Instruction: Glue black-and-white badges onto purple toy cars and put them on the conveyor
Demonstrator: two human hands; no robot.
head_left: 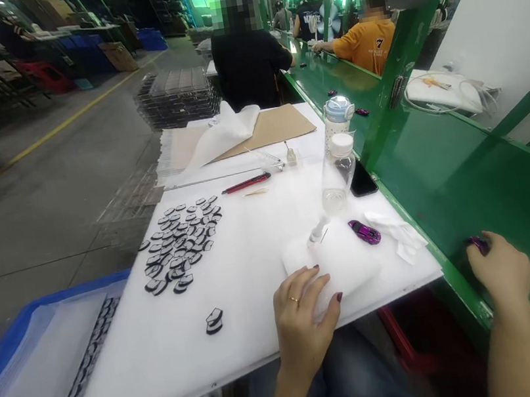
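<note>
Right hand reaches onto the green conveyor, fingers curled on a purple toy car. Left hand lies spread on white cloth. Judged step: pickup; next needs a firm pinch.

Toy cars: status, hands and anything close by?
Right hand on purple car on green belt. Left hand flat on white cloth. Second car and bottle close by.

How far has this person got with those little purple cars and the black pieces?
Done: hard to tell; one purple car lies on the white board. In hand: the right hand touches another car on the green belt, and the left hand rests on a white cloth. Left: a pile of black pieces lies untouched, with two more apart from it.
</note>
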